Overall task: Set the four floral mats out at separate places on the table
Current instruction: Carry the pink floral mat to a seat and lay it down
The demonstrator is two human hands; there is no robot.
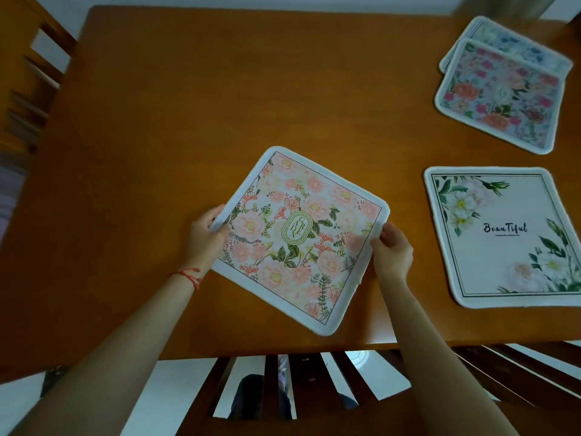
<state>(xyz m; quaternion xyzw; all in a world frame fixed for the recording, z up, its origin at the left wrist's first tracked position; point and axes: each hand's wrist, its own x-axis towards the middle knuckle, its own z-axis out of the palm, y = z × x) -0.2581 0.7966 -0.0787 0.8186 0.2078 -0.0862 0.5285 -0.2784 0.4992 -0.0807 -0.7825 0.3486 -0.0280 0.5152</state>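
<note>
The peach mat (pixel 298 240) sits turned like a diamond near the front edge of the table (pixel 157 121), its lowest corner close to that edge, so a careless release could leave it hanging over or sliding off toward the chair slats (pixel 283 382) below. It could also end up too near the white mat (pixel 503 237) lying to its right, which would spoil the separate places the task wants. Farther back on the right, the pink mat (pixel 500 99) overlaps the blue mat (pixel 515 45), so those two are not yet apart and one may drag the other when lifted. The left hand (pixel 204 237) pinches the peach mat's left corner, thumb on top and fingers curled under. The right hand (pixel 393 250) pinches the right corner the same way, closed on the white border. Whether the mat is lifted or resting flat, I cannot tell
</note>
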